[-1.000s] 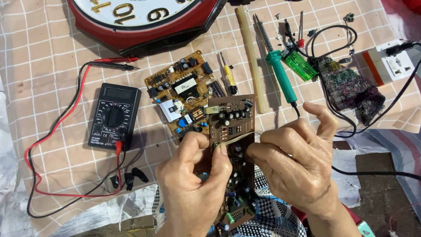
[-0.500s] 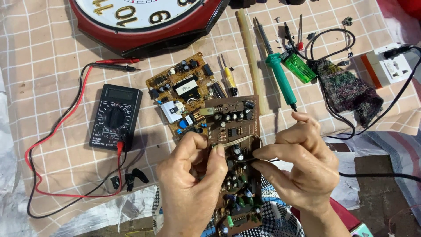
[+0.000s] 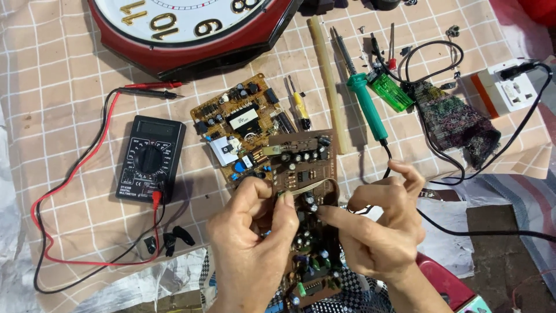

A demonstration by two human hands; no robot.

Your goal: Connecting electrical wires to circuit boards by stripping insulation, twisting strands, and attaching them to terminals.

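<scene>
At the centre of the checked cloth (image 3: pixel 52 87) we grip a brown circuit board (image 3: pixel 304 174) with the left hand (image 3: pixel 252 243), fingers curled shut on its edge. The right hand (image 3: pixel 379 223) lays an extended forefinger on its capacitors. A multimeter (image 3: pixel 150 157) lies at nine o'clock, a soldering iron (image 3: pixel 365 101) at one o'clock.

Bright, even daylight, warm in tone. Shadows soft and short: a faint one falls left of the multimeter (image 3: pixel 149 157), another under the left hand (image 3: pixel 252 243) and right hand (image 3: pixel 379 226). Mild glare on the white clock face (image 3: pixel 191 14) and the white socket block (image 3: pixel 512 90). Focus sharp at centre; slight softness and stretch toward corners. No motion blur on fingers.
</scene>
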